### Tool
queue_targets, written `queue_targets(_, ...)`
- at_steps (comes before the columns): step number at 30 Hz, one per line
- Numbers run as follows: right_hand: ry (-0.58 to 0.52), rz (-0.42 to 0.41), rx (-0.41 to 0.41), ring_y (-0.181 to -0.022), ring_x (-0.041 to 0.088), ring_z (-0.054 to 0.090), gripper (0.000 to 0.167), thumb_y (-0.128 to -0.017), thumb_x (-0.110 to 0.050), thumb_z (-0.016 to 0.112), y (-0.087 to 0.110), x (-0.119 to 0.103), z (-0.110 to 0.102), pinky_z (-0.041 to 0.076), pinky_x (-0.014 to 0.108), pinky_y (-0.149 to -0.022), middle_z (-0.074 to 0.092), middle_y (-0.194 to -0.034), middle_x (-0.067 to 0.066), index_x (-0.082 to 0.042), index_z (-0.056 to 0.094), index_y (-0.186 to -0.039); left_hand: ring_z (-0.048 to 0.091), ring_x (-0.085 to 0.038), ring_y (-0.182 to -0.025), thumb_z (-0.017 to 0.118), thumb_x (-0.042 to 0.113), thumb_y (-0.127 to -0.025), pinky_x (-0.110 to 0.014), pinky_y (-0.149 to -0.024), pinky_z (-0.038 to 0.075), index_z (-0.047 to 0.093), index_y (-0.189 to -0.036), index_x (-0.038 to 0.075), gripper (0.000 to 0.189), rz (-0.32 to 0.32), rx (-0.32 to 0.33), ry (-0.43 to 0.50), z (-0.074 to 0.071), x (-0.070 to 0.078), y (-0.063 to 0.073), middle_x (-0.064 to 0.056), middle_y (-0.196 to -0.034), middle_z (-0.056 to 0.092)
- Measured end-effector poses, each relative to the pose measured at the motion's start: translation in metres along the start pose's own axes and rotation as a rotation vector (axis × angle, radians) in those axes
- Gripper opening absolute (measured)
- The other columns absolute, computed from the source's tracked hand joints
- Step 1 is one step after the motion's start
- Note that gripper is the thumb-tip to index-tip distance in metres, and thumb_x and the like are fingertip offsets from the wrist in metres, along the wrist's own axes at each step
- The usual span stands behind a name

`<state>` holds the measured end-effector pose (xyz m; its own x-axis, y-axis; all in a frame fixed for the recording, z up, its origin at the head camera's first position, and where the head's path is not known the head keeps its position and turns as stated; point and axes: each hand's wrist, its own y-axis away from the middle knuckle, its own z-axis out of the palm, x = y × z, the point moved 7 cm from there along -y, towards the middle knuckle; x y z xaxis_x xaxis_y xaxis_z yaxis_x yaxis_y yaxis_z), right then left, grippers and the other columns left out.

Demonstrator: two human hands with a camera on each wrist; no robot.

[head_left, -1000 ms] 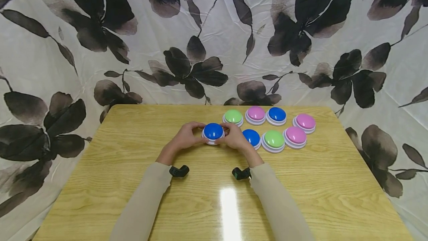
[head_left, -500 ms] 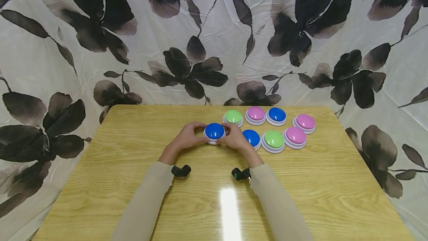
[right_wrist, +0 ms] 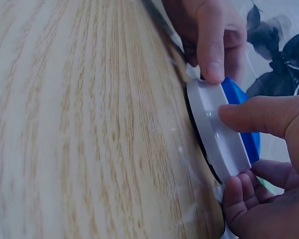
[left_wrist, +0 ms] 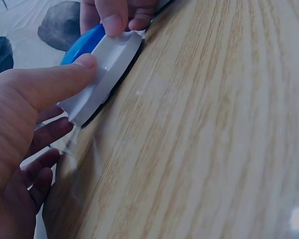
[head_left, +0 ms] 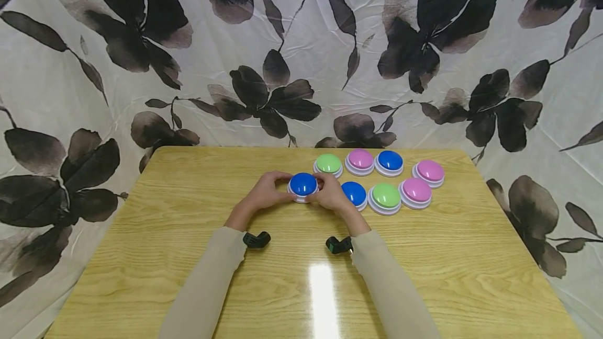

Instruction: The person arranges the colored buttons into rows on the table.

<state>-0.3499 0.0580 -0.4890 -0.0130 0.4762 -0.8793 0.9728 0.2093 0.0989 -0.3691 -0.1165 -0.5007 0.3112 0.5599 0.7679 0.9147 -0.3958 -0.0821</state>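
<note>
A round blue push button [head_left: 303, 185] on a white base sits in the middle of the table, between both hands. My left hand [head_left: 269, 191] grips its left side, thumb on the near side of the base and fingers toward the back. From the right, my right hand [head_left: 331, 191] holds it the same way. In the left wrist view the thumb presses the white base [left_wrist: 109, 59], whose dark underside is close over the wood. The right wrist view shows the base [right_wrist: 217, 132] between the right thumb and curled fingers; the blue dome faces away.
Right of the hands stand a blue button [head_left: 354, 194], a green button [head_left: 386, 195] and a pink button [head_left: 416, 191]. Behind them are another green button [head_left: 328, 164], two pink ones and a blue one [head_left: 390, 161]. A floral cloth [head_left: 301, 56] hangs beyond the table [head_left: 264, 286].
The held blue button has shifted slightly to the right, with my left hand following. My right hand has stayed almost where it was. The other buttons have not moved.
</note>
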Motion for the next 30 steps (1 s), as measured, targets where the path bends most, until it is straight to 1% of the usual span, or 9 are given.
queue_targets(5, -0.003, -0.002, 0.016, -0.102, 0.026, 0.052, 0.076, -0.069, -0.001, 0.085, -0.002, 0.001, -0.001, 0.046, 0.039, -0.092, 0.058, -0.117, 0.014, 0.002, 0.051, -0.136, 0.052, -0.025, -0.122, 0.086, 0.033, -0.074, -0.043, -0.107, 0.036, 0.063, -0.126, 0.004, 0.064, 0.013, -0.005, 0.017, 0.000, 0.002, -0.001, -0.008, -0.124, 0.063)
queue_targets(11, 0.004, -0.007, 0.023, -0.102, 0.026, 0.052, 0.076, -0.070, -0.002, 0.085, -0.002, -0.001, -0.002, 0.046, 0.039, -0.092, 0.057, -0.116, 0.014, 0.002, 0.050, -0.137, 0.053, -0.023, -0.120, 0.086, 0.035, -0.074, -0.043, -0.106, 0.036, 0.063, -0.126, 0.006, 0.065, 0.006, -0.009, 0.027, 0.000, 0.000, -0.003, -0.006, -0.123, 0.063)
queue_targets(20, 0.018, 0.008, 0.033, -0.106, 0.027, 0.053, 0.076, -0.072, -0.006, 0.085, 0.001, -0.004, -0.005, 0.046, 0.039, -0.093, 0.055, -0.121, 0.015, 0.002, 0.048, -0.139, 0.054, -0.021, -0.118, 0.086, 0.033, -0.074, -0.041, -0.106, 0.037, 0.063, -0.126, 0.006, 0.063, 0.008, -0.017, 0.041, 0.000, 0.001, -0.003, -0.005, -0.122, 0.064)
queue_targets(23, 0.029, 0.014, 0.026, -0.106, 0.027, 0.054, 0.074, -0.075, -0.008, 0.084, 0.001, -0.007, -0.008, 0.048, 0.038, -0.091, 0.055, -0.121, 0.014, 0.000, 0.048, -0.138, 0.055, -0.021, -0.117, 0.086, 0.032, -0.074, -0.041, -0.106, 0.037, 0.063, -0.126, 0.005, 0.062, 0.011, -0.018, 0.038, 0.000, 0.000, -0.003, -0.005, -0.120, 0.064)
queue_targets(27, 0.044, 0.003, 0.012, -0.108, 0.026, 0.055, 0.067, -0.079, -0.012, 0.081, 0.004, -0.011, -0.016, 0.049, 0.037, -0.091, 0.055, -0.122, 0.013, -0.001, 0.049, -0.137, 0.055, -0.021, -0.116, 0.085, 0.031, -0.075, -0.041, -0.105, 0.038, 0.062, -0.126, 0.005, 0.061, 0.013, -0.020, 0.033, 0.001, -0.001, -0.002, -0.005, -0.120, 0.064)
queue_targets(30, 0.024, -0.015, -0.004, -0.109, 0.026, 0.054, 0.064, -0.082, -0.012, 0.079, 0.009, -0.018, -0.025, 0.048, 0.038, -0.091, 0.055, -0.124, 0.014, -0.001, 0.050, -0.137, 0.055, -0.022, -0.118, 0.085, 0.033, -0.076, -0.041, -0.106, 0.037, 0.062, -0.127, 0.005, 0.063, 0.006, -0.020, 0.020, 0.000, -0.001, 0.000, -0.006, -0.122, 0.063)
